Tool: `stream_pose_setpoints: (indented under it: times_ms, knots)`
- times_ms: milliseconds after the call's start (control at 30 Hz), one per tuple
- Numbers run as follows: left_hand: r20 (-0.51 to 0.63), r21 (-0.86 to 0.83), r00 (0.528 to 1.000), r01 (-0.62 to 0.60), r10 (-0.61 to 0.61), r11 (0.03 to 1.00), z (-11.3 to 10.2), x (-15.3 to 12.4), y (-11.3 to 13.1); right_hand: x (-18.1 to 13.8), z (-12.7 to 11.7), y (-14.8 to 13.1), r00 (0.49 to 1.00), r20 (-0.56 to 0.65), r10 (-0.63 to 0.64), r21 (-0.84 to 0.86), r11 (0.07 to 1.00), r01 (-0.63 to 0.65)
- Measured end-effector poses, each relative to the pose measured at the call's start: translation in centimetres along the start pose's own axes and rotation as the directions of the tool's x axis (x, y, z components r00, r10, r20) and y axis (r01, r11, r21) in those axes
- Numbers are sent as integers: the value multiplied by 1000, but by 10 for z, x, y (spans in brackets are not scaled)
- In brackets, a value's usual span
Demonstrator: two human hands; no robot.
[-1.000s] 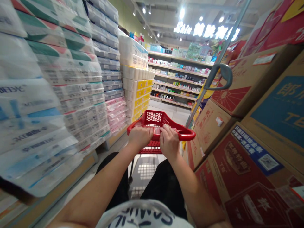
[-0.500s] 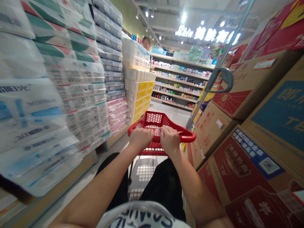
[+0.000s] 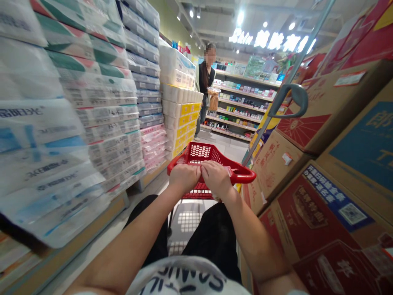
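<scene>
A red plastic shopping cart (image 3: 242, 175) stands right in front of me, its basket pierced with holes and its handle crossing between my arms. My left hand (image 3: 185, 178) is wrapped round the handle, left of its middle. Close beside it, almost touching, my right hand (image 3: 215, 177) grips the same bar. The hands hide the middle of the handle, and my fingers' undersides do not show. Part of the basket's inside is visible beyond my hands.
Stacks of wrapped tissue packs (image 3: 107, 110) line the left side on low pallets. Large cardboard boxes (image 3: 331, 200) rise close on the right, near a slanted grey pole with a handle (image 3: 290, 102). Ahead, a person (image 3: 206, 82) holds a clear tub before stocked shelves (image 3: 236, 104).
My right hand has slid left along the handle, closer to my left hand. The person ahead has come out from behind the tissue stack, and the tub now shows.
</scene>
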State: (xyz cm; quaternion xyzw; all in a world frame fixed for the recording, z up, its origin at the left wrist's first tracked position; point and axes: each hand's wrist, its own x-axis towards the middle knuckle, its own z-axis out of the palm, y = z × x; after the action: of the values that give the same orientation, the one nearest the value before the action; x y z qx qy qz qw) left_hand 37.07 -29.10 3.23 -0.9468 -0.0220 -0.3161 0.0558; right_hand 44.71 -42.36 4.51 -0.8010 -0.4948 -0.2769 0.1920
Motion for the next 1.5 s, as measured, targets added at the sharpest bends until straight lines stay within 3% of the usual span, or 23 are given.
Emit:
stream_pose_setpoints:
  times_ms: [67, 133, 267, 333, 567, 767, 1000, 1200, 1267, 1400, 1500]
  knots:
    - [-11, -12, 1000, 5, -5, 1000, 1, 1, 1, 10, -1, 3, 991, 121, 65, -27, 998, -62]
    - [-21, -27, 1000, 0, -1, 1000, 3, 1, 2, 12, 0, 4, 985, 145, 94, -71, 994, -84]
    - [-38, -31, 999, -11, 10, 999, 5, 0, 2, -8, 4, -2, 998, -63, -7, -67, 998, 3]
    - [-37, -24, 999, -4, 3, 1000, 6, -1, 1, -14, 4, -3, 993, -110, -48, -37, 998, 44]
    - [-15, 5, 1000, 13, -13, 1000, 3, 0, 3, 11, 1, 1, 984, 123, 131, -89, 989, -120]
    - [-48, 19, 999, -5, 6, 1000, 4, -3, 0, -18, 6, -9, 988, -157, 6, -67, 998, -17]
    - [-69, -12, 997, 21, -22, 1000, 4, -4, 3, 1, -3, -3, 971, -10, 239, -91, 967, -239]
    - [-81, -14, 996, 33, -34, 999, 5, -6, 0, -24, 8, -5, 973, -226, 50, -77, 995, -69]
    - [-84, -3, 996, 39, -39, 999, 5, -7, 0, -25, 5, -4, 978, -201, 55, -65, 995, -69]
    - [-73, 12, 997, 32, -31, 999, 3, -7, 0, -9, -6, 4, 975, -53, 215, -76, 973, -219]
    - [-63, 7, 997, 33, -33, 999, 3, -6, 0, -8, -3, 6, 968, -69, 240, -88, 965, -245]
